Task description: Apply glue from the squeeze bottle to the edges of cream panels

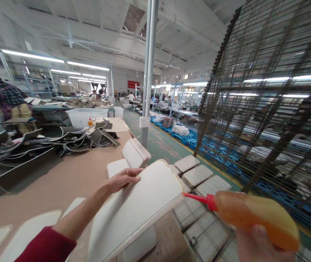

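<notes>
With its fingers closed on the upper left edge, my left hand (pixel 125 179) holds up a white rounded panel (pixel 141 203), tilted. A yellowish line runs along the panel's far edge. My right hand (pixel 262 244), partly cut off by the lower frame edge, grips a glue bottle (pixel 256 214) with amber contents. The bottle lies nearly level, and its red nozzle tip meets the panel's right corner. Left of the panel, more white panels (pixel 32 233) lie on the brown tabletop (pixel 70 174). A small stack of white pads (pixel 135 153) stands just beyond my left hand.
Dark curved sheets (pixel 27 167) are heaped on the left. A second glue bottle (pixel 90 122) stands near a white bin (pixel 87 114). Pads lie on a wire rack (pixel 199 233) at right, below a tilted stack of wire racks (pixel 264 83). A person (pixel 5 94) works far left.
</notes>
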### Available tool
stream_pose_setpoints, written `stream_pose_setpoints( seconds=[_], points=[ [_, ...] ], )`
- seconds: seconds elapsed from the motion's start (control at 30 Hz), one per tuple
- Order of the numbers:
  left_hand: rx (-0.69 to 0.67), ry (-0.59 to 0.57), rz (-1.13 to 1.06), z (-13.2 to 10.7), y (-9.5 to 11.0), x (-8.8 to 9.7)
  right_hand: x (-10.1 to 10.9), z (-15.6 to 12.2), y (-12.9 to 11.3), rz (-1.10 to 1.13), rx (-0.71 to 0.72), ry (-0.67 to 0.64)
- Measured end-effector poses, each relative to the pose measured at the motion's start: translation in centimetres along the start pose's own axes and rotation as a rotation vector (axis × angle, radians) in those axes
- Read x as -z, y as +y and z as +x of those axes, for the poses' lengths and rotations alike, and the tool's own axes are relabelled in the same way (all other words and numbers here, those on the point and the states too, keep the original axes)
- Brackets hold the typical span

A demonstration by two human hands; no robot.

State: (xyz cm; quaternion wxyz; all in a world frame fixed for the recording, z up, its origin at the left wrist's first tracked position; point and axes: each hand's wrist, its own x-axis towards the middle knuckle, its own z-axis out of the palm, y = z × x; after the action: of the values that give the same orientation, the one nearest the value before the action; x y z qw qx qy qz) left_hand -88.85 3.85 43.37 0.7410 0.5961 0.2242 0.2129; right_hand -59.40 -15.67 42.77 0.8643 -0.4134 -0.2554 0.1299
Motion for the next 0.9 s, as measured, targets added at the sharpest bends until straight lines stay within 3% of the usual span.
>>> stream_pose_setpoints(
  seconds=[0.2,0.47,0.9],
  points=[
    [-0.048,0.032,-0.038,-0.1,-0.8,-0.8,-1.1,0.2,0.2,0.078,0.028,0.063],
    [-0.048,0.077,-0.072,-0.4,-2.1,-0.9,-1.1,-0.3,0.8,0.1,0.008,0.093],
    [-0.044,0.124,-0.094,-0.4,-2.2,-0.7,-1.6,-0.8,1.3,0.067,-0.035,-0.041]
  ],
)
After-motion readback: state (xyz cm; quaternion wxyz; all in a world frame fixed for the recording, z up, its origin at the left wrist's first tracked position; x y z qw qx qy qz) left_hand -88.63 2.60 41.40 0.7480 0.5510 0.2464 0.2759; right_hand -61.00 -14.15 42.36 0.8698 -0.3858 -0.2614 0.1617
